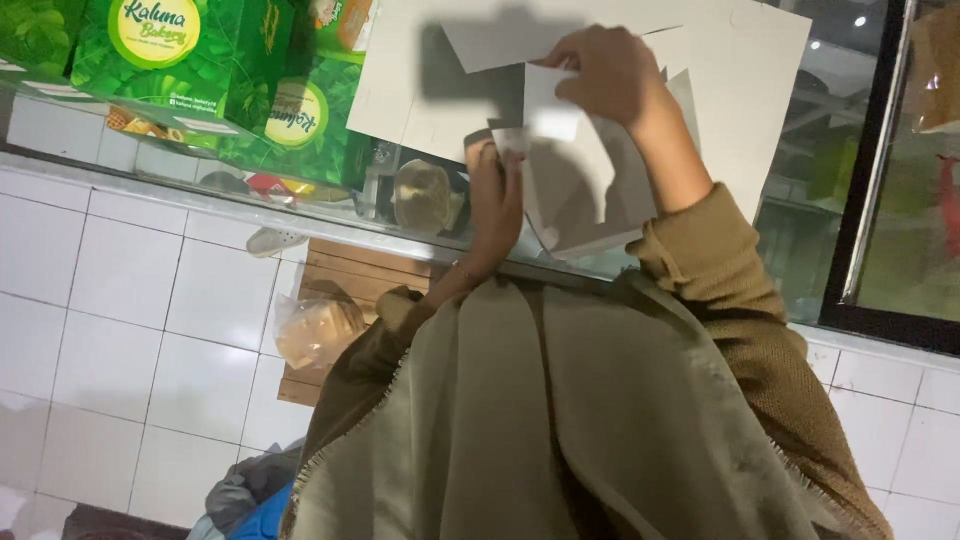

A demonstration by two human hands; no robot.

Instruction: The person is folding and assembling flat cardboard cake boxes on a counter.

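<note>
Nearest, an olive shawl (560, 420) drapes the person. Above it, the left hand (497, 205) and right hand (610, 75) pinch a flat white cardboard box blank (580, 180) at its flap edges over the glass counter (800, 240); it looks light, stiff, easily creased. Beyond, green printed boxes (180, 60) stand over white floor tiles (120, 300).

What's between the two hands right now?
In the head view, only the pale folded cardboard sheet spans from the left hand to the right hand; both grip it, nothing else between.
</note>
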